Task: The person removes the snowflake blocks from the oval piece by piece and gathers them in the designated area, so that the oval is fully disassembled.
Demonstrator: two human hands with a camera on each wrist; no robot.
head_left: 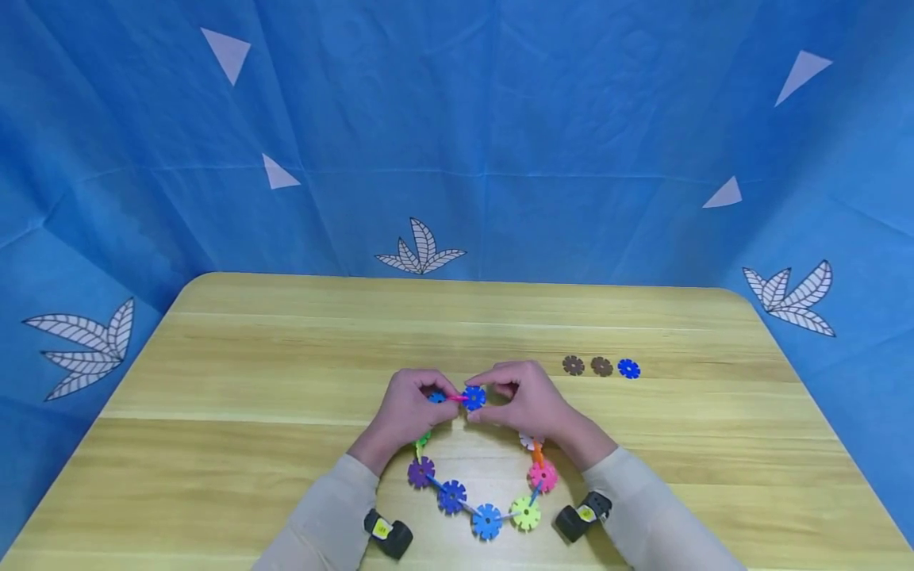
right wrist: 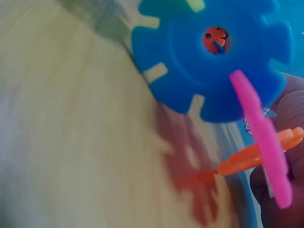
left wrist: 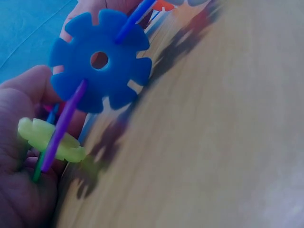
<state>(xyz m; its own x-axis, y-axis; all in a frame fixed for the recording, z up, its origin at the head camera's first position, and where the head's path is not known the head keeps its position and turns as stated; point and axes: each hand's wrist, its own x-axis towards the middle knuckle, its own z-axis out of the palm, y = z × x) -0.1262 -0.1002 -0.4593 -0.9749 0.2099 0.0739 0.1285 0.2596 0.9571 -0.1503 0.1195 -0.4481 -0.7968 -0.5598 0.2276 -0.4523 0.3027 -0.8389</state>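
Above the table my left hand pinches a pink notched disc, seen edge-on. Facing it, my right hand holds a dark blue notched disc between thumb and fingers; the two discs meet at their edges. A looped chain of slotted discs hangs below, with a purple disc, a light blue disc, a yellow-green disc and a lower pink disc among them. Close up, the left wrist view has a blue disc; the right wrist view has an orange disc. My hands hide part of the chain.
Two brown discs and a separate blue disc lie in a row on the wooden table, beyond my right hand. A blue cloth with leaf prints hangs behind the table and along its sides.
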